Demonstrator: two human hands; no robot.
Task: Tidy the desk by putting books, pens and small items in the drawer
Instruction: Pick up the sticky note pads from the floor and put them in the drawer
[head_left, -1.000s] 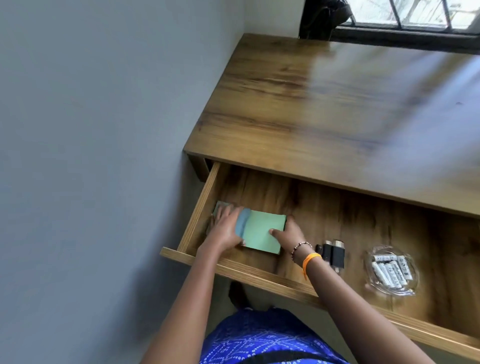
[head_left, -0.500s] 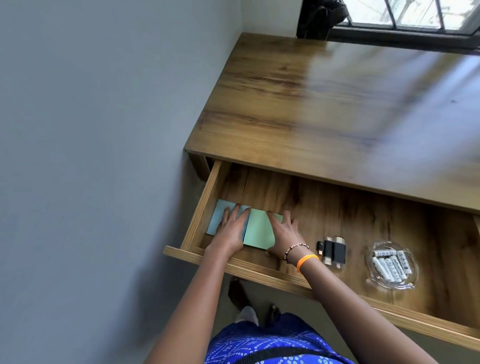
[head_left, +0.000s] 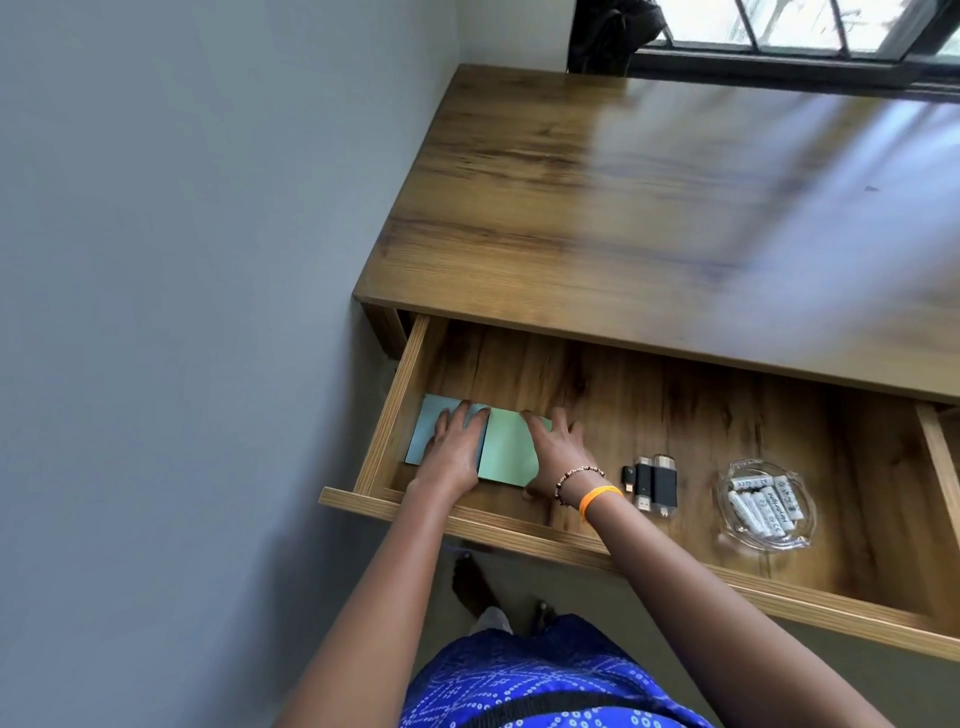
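While both hands (head_left: 452, 457) (head_left: 553, 457) press flat, grip wide, on two pads (head_left: 506, 452) inside the drawer (head_left: 467, 525), the table (head_left: 649, 208) above lies bare.

I'm seeing bare arms, no sleeves, a beaded bracelet (head_left: 579, 477) plus an orange wristband (head_left: 597, 500) on my right wrist, and blue clothing (head_left: 524, 680) with white dotted patterns.

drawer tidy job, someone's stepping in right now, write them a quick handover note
Left hand lies flat on the blue pad; right hand rests open at the green pad edge. Neither grips.
Both pads lie side by side in the drawer, at its left end. USB sticks and the glass dish of batteries sit further right.
Desk top shows nothing left on it.
Left: withdraw hands, shut the drawer.
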